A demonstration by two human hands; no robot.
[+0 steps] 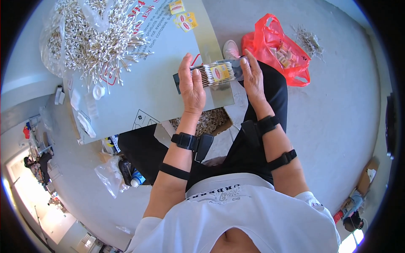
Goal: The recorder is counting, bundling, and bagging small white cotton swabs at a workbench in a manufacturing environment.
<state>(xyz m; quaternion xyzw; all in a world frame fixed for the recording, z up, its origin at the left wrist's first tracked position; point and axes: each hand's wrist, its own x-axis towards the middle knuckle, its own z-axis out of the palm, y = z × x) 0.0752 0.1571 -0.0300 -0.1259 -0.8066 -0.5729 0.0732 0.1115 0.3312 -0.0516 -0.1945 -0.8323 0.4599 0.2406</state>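
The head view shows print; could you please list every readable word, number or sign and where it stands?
Wording left uncopied:
Tabletop: large red letters, black lines, black symbol.
White shirt: dark letters.
Yellow label on cotton swab pack: too small to read.
Yellow cards: likewise.

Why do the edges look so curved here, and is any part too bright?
Head view: straight edges bend toward the dark rim, as fisheye lenses do; glare washes out a bright patch at far left; the left hand, the right hand and the cotton swab pack between them look fairly sharp.
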